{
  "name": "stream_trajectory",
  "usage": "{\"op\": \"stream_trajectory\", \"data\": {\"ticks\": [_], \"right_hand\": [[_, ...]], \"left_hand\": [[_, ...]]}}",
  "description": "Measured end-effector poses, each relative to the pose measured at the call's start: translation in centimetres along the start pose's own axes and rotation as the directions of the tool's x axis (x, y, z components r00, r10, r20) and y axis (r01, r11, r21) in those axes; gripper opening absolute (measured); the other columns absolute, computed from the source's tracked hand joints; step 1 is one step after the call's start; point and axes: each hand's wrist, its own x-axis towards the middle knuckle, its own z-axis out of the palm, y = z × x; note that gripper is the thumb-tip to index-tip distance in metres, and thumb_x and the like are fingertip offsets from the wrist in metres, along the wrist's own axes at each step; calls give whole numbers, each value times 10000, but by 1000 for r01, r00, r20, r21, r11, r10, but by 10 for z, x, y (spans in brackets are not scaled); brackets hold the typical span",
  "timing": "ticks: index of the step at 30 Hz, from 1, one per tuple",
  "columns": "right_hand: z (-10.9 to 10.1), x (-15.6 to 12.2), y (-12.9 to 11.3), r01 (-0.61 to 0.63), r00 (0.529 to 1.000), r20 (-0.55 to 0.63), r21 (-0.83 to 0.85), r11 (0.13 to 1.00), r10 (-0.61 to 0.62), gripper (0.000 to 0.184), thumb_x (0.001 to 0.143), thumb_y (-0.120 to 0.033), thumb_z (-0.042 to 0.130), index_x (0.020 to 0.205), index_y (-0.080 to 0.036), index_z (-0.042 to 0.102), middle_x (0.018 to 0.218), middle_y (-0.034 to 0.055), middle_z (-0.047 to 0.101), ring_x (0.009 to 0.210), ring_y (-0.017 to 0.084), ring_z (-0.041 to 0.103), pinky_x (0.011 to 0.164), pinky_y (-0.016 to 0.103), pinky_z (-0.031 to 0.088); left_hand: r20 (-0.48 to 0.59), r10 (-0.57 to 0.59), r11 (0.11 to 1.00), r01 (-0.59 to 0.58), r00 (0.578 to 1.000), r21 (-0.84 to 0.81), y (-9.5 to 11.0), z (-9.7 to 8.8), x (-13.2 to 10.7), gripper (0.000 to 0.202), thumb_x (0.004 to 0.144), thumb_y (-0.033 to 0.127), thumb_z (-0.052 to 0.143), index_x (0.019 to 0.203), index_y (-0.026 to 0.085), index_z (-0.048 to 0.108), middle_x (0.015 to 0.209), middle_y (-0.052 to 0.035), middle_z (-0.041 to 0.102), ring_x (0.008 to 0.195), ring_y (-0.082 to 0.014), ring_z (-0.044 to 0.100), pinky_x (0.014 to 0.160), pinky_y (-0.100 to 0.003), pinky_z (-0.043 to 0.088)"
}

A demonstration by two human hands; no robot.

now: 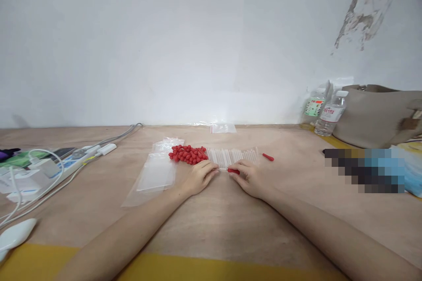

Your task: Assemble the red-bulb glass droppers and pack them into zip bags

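Both of my hands rest on the wooden table (211,224), fingers curled toward each other. My left hand (199,176) pinches a thin clear tube (221,169) at its left end. My right hand (249,178) pinches a small red cap (233,171) at the tube's right end. Just behind my fingers lies a row of several clear tubes (232,156). A pile of red caps (187,154) sits to the left of that row. One capped piece, red (268,157), lies alone to the right.
Clear plastic bags (154,175) lie left of my left hand, one more (223,128) by the wall. A power strip with cables and chargers (49,169) fills the left side. Two water bottles (325,112) and a beige bag (379,114) stand at the right.
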Motion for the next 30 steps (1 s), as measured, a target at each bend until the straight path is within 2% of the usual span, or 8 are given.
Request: {"op": "stream_trajectory", "data": {"ticks": [10, 15, 22, 30], "right_hand": [[1, 1, 2, -10, 1000, 21, 41, 999, 10, 178, 821, -233, 450, 919, -206, 597, 825, 42, 598, 717, 140, 559, 653, 283, 454], [2, 2, 3, -8, 1000, 21, 26, 1000, 8, 178, 821, -237, 454, 922, -211, 598, 821, 39, 599, 724, 145, 560, 688, 305, 449], [0, 1, 0, -13, 999, 45, 107, 994, 8, 180, 824, -245, 455, 939, -203, 587, 844, 40, 574, 736, 128, 554, 671, 268, 460], [2, 1, 3, 9, 998, 59, 65, 998, -13, 172, 818, -263, 471, 924, -211, 596, 833, 40, 568, 714, 127, 553, 658, 272, 465]], "left_hand": [[-5, 26, 1000, -26, 1000, 1, 0, 1, 0, 191, 875, 227, 390, 948, 155, 550, 866, -55, 587, 807, -142, 535, 718, -269, 452], [-17, 26, 1000, -26, 1000, 7, 0, 1, -1, 196, 876, 234, 388, 954, 156, 550, 860, -53, 588, 802, -142, 542, 716, -267, 456], [-3, 46, 999, -46, 999, 15, -2, 2, -1, 210, 875, 249, 400, 966, 153, 564, 864, -55, 593, 790, -138, 546, 703, -258, 457], [-14, 102, 995, -102, 995, 17, -1, 1, -1, 211, 864, 229, 412, 963, 146, 579, 860, -72, 598, 787, -143, 551, 696, -261, 469]]}}
